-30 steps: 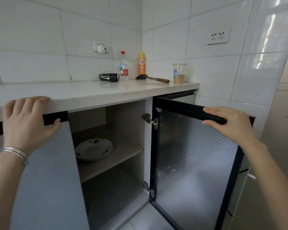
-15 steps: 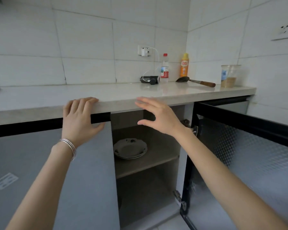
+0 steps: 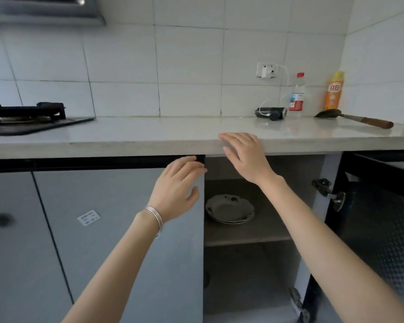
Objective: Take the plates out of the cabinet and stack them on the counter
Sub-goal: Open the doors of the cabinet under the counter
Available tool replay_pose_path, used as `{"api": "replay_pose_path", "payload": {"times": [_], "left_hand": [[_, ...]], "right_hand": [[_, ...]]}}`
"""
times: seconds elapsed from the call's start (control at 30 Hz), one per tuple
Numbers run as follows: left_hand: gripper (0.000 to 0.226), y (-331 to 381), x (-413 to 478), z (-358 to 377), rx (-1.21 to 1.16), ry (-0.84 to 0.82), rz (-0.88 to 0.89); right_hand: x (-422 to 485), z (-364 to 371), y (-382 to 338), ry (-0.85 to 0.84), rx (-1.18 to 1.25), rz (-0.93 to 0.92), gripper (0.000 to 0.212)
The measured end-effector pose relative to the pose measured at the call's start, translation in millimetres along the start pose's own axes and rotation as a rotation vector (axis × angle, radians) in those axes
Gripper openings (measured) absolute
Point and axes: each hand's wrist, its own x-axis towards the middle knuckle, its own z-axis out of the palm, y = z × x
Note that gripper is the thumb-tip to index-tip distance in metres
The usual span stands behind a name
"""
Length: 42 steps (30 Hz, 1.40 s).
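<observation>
A small stack of white plates [image 3: 229, 209] with dark markings lies on the middle shelf of the open cabinet [image 3: 247, 238]. The pale counter [image 3: 149, 134] runs above it. My left hand [image 3: 180, 185], a bracelet on its wrist, touches the upper right corner of the shut grey door [image 3: 117, 229] with relaxed fingers, just left of the opening. My right hand [image 3: 245, 157] hovers with straight fingers in front of the counter's front edge, above the plates, holding nothing.
The cabinet's right door [image 3: 380, 217] stands swung open at the right. On the counter sit a gas stove [image 3: 26, 117] at the left, and a black device [image 3: 271, 113], a water bottle [image 3: 297, 95], a yellow spray can [image 3: 334, 90] and a wooden-handled spatula [image 3: 355, 117] at the right.
My right hand left the open door's top edge and came across in front of the counter edge. My left hand slid off the counter edge down to the door corner. The view panned left.
</observation>
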Motion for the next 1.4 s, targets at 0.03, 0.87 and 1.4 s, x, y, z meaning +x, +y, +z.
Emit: {"api": "replay_pose_path", "payload": {"times": [0.03,0.87,1.4], "left_hand": [[0.039,4.8,-0.1,6.7,0.045,-0.054,0.059],[0.038,71.7,-61.2,-57.1,0.342,-0.023,0.264],[0.030,91.8,-112.0,-126.9,0.442,0.145,0.158]], "right_hand": [[-0.5,2.3,0.3,0.019,0.009,-0.004,0.045],[-7.6,2.5,11.2,0.049,-0.005,-0.140,0.052],[-13.5,-14.0,-56.9,0.129,0.231,-0.181,0.059]]}}
